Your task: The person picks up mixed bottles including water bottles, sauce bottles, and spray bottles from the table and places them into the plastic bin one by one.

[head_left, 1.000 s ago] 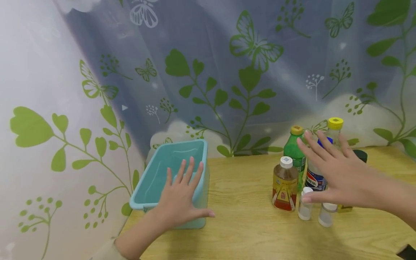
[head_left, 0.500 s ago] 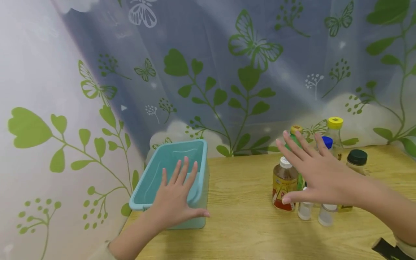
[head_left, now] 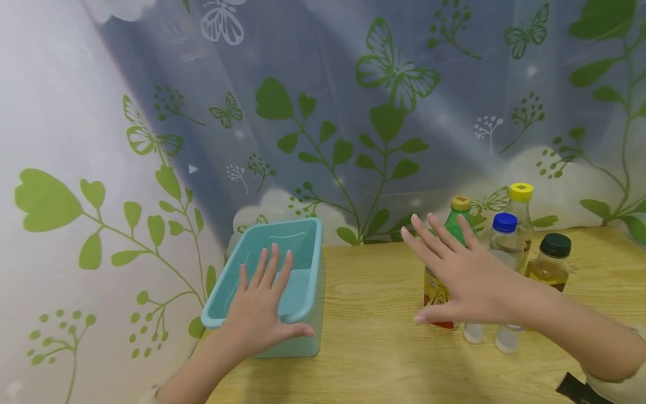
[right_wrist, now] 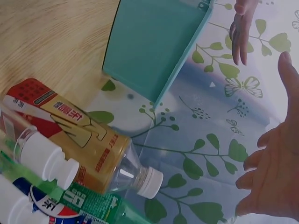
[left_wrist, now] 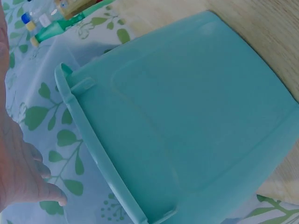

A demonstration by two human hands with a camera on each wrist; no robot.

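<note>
A teal plastic bin [head_left: 318,258] stands at the left of the table. My left hand [head_left: 257,314] is over its near end with fingers spread, holding nothing; the left wrist view shows the hand beside the rim. My right hand [head_left: 469,278], also spread and holding nothing, is raised in front of the bottles. It partly hides a tea bottle [right_wrist: 74,128] with a yellow and red label and a green bottle [head_left: 453,225] with an orange cap. Two small clear bottles with white tops, one the nearer small bottle [head_left: 507,339], show below the hand.
Behind my right hand stand a blue-capped bottle [head_left: 504,223], a yellow-capped bottle [head_left: 521,192] and a dark-capped bottle [head_left: 555,246] of amber liquid. A leaf-print curtain [head_left: 323,50] hangs behind the wooden table [head_left: 368,348]. A dark object [head_left: 577,390] shows near my right sleeve.
My right hand has moved left across the bottles, uncovering the blue-capped and dark-capped ones. My left hand has shifted slightly left over the bin. The bin and bottles stay where they were.
</note>
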